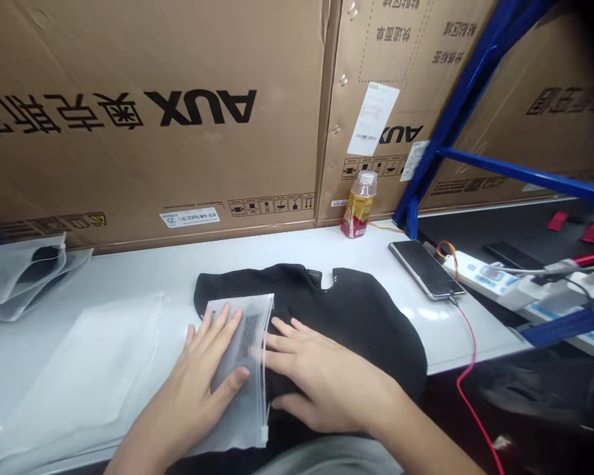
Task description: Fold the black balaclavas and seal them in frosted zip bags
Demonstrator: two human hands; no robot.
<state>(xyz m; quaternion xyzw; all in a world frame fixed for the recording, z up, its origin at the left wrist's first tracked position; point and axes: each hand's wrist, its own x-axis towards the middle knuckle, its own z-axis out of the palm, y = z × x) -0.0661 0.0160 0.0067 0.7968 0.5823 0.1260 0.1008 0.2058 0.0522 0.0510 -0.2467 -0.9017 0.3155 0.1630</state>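
My left hand [202, 382] lies flat on a frosted plastic zip bag [242, 369] with a printed dark panel, its fingers spread. The bag sits over the near left part of a black folded garment [346, 323], which lies on the white table [287, 247]. My right hand [317, 376] rests on the black cloth, its fingertips at the bag's right edge. Part of the garment is hidden beneath the bag and my right hand.
A stack of frosted bags [79, 369] lies at the left, with a bag holding a dark item [24, 270] behind it. To the right are a phone [426, 267], a power strip [485, 277] and a drink bottle [359, 204]. Large cartons [153, 112] and a blue rack [455, 112] stand behind.
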